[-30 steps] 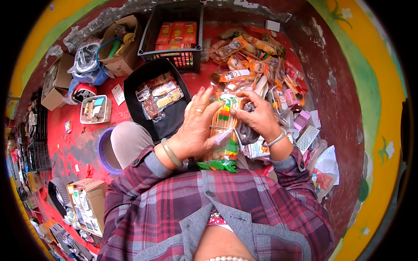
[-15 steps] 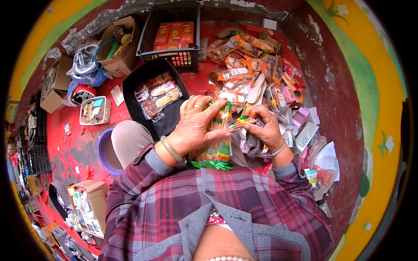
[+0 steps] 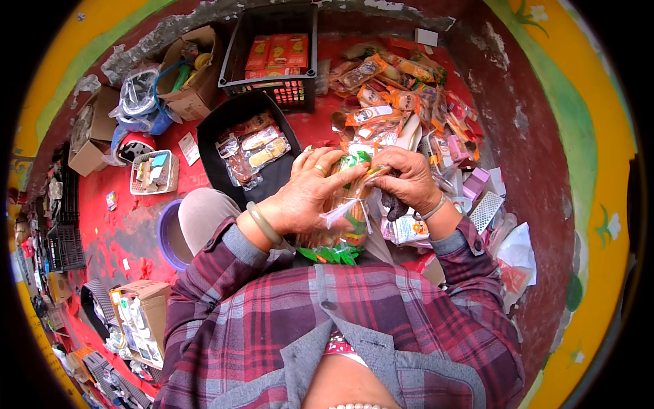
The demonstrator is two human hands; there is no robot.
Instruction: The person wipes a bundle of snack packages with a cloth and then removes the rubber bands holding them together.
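L hand (image 3: 306, 194) clamped on clear pkt (image 3: 351, 235) w/ green-yellow print, approx. mid-view over the lap; R hand (image 3: 412, 180), at pkt's 2 o'clock, pinches a small yellowish bit (image 3: 374, 174) by pkt's top — too small to ID. Round the pkt: black bin (image 3: 276, 170) w/ wrapped pcs at 10 o'clock, orange pkg pile (image 3: 402, 102) at 1 — purple basin (image 3: 163, 235) at 9.

Through my camera I see my left forearm (image 3: 212, 275) and my right forearm (image 3: 465, 266) bent inward, so that the hands come very near each other. My left hand (image 3: 310, 187) shows its back, with the fingers curved forward; my right hand (image 3: 414, 181) is curled more tightly, in a pinch.
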